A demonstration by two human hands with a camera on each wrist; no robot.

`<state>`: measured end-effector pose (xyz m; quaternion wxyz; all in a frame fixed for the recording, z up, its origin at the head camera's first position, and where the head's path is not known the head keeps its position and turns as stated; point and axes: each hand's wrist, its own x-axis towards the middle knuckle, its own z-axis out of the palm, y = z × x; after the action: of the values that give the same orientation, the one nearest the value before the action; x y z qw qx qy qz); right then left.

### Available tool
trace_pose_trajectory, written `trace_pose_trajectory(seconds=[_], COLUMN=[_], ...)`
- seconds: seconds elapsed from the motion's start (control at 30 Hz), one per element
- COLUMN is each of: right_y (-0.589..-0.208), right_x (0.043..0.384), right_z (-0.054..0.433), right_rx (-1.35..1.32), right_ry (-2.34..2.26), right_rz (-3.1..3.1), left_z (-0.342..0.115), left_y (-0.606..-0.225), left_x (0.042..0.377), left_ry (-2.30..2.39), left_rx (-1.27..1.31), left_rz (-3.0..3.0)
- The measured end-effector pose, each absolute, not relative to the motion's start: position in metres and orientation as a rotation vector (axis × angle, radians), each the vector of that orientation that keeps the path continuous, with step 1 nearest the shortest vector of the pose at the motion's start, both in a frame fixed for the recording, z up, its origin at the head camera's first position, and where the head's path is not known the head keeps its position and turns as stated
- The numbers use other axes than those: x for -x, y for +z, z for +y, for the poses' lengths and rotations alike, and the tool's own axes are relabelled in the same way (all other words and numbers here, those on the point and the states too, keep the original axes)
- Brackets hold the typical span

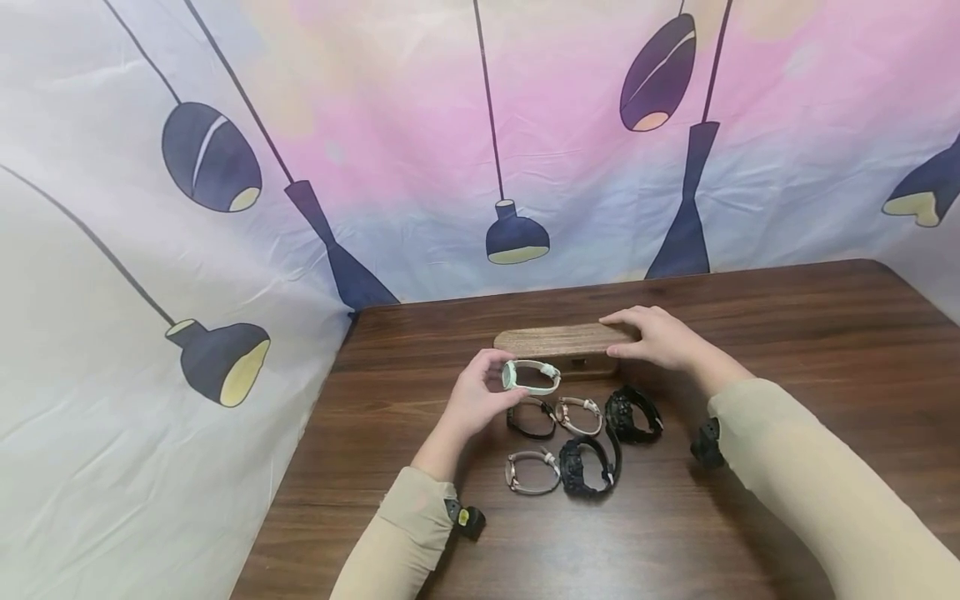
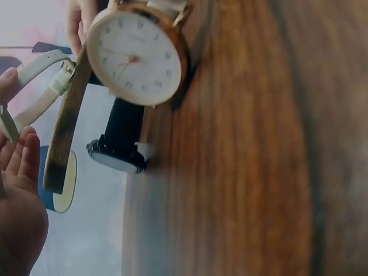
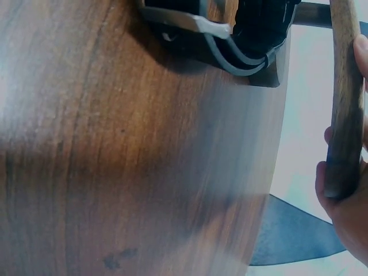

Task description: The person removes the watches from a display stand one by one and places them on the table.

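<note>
My left hand (image 1: 474,393) pinches a pale mint wristwatch (image 1: 510,375) between thumb and fingers, raised over the other watches; its looped strap (image 2: 41,64) shows in the left wrist view. My right hand (image 1: 666,337) grips the right end of a long wooden case (image 1: 558,340) with rounded ends, thumb at the front and fingers over the top. The right wrist view shows the wood (image 3: 346,109) between thumb and fingers. Close below the hands lie a slim black watch (image 1: 532,436), a white-strapped watch (image 1: 590,432) and a chunky black watch (image 1: 620,414).
Nearer me lie a rose-gold watch (image 1: 531,492) with a pale strap and another chunky black watch (image 1: 573,468). They all rest on a dark wooden table (image 1: 787,333). A cloth printed with lamps (image 1: 420,150) hangs behind its back edge.
</note>
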<state>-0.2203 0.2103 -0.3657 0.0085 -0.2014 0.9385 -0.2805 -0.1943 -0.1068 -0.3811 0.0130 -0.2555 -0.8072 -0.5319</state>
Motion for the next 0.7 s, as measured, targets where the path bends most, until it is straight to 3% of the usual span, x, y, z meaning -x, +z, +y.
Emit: trace_pose_trajectory(seconds=[0.7], right_y=[-0.365], right_x=[0.22], right_z=[0.21], right_rx=[0.63], right_ry=[-0.885], right_rz=[2.929], left_z=[-0.087], left_y=[-0.381], left_x=[0.185], left_ry=[-1.534], left_rx=[0.962], left_rz=[-2.441])
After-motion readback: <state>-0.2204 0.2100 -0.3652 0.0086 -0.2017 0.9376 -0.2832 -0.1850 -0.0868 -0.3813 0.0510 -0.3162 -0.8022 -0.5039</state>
